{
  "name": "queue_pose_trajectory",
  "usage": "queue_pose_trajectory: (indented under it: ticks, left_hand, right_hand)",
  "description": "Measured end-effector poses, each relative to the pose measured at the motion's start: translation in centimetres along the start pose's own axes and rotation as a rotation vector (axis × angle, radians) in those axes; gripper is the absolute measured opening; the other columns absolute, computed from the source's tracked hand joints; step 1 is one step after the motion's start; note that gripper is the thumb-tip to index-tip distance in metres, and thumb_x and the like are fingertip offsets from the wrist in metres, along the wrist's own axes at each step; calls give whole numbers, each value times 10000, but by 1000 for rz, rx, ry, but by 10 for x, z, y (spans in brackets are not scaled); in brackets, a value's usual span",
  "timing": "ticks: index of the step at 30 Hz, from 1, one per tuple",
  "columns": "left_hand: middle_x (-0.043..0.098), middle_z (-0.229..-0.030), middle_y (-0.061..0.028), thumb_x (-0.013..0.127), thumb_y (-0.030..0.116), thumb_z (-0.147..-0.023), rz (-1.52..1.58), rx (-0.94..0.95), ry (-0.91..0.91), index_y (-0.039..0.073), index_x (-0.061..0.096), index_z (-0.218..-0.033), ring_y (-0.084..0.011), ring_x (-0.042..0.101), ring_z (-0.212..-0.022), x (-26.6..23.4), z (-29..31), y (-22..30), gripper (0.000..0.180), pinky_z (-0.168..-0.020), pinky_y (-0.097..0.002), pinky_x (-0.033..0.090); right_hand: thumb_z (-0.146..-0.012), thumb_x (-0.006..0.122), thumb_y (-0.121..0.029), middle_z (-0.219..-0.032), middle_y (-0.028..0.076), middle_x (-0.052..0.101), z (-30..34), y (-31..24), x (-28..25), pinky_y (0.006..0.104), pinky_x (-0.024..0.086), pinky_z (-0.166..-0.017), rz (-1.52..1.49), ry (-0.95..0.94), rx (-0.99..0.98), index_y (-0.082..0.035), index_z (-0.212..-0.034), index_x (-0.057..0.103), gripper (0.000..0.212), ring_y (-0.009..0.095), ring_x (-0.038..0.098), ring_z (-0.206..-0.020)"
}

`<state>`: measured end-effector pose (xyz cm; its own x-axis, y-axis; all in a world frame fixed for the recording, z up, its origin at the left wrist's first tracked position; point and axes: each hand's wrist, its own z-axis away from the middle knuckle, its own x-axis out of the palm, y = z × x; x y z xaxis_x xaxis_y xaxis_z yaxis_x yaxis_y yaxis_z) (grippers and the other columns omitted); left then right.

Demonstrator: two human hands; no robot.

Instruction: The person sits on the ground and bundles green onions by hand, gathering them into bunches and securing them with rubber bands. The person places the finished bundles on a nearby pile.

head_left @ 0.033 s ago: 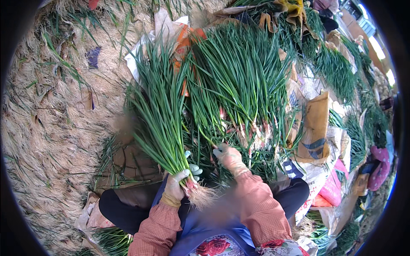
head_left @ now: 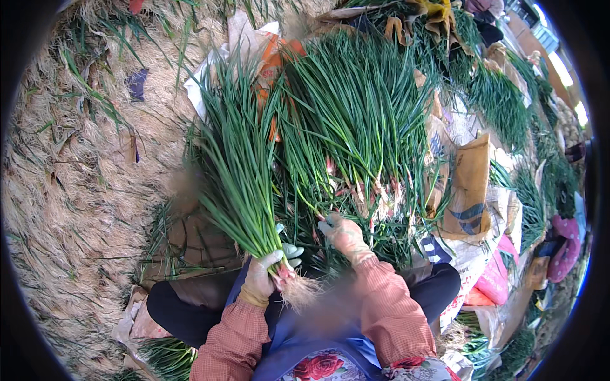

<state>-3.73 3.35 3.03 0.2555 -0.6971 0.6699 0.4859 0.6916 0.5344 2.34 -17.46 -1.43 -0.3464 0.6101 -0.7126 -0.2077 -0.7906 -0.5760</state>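
Observation:
My left hand, in a pale glove, is wrapped round the lower end of a thick bunch of spring onions. Their long green leaves point away from me, and the reddish bulbs and stringy roots stick out toward my lap. To its right, my gloved right hand is closed, thumb and fingers pinching the root end of a single spring onion. That stalk still lies along the left edge of a big pile of spring onions, whose bulbs and roots face me.
Pale root trimmings cover the ground at left. A folded brown sack and a pink bag lie at right, with more green bunches beyond. Under the pile's far left corner is an orange and white sack.
My right hand has shifted very slightly to the right. The bunch in my left hand stays in place.

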Motion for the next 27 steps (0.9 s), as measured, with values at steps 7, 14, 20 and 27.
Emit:
queue_pose_trajectory:
  ticks: [7, 14, 20, 27]
  left_hand:
    - [653, -860, -149, 589, 98, -823, -1, -55, 98, -56, 636, -976, -236, 634, -783, 2, -15, -24, 222, -758, -349, 534]
    - [624, -953, -155, 585, 138, -849, 77, -76, 5, 3, 605, -1035, -263, 609, -854, -17, -9, -34, 230, -651, -353, 540]
    - [653, -937, -204, 571, 91, -833, -220, -127, 85, -85, 628, -985, -265, 648, -826, -22, -17, -39, 239, -709, -378, 543]
    - [673, -904, -184, 575, 90, -783, -495, -64, 169, -94, 563, -1136, -173, 600, -523, -17, 20, 17, 399, -461, -276, 514]
  right_hand:
    - [-894, 612, -345, -1060, 87, 672, 43, -8, -13, 372, 555, -710, 6, -625, -281, -163, -1198, 606, 355, 246, 675, -813]
    - [-910, 490, -28, -911, 42, 673, -42, 2, -22, 254, 488, -722, -1081, 297, -140, -31, -1004, 634, 172, 106, 591, -725]
    - [-809, 669, -293, -1013, 142, 691, -80, 22, 11, 370, 471, -894, -31, -44, 130, -97, -1086, 673, 340, 255, 640, -978]
    - [-852, 638, -96, -828, 82, 677, -65, 10, -77, 191, 433, -400, -1187, -9, 34, -54, -910, 571, 98, 74, 551, -491]
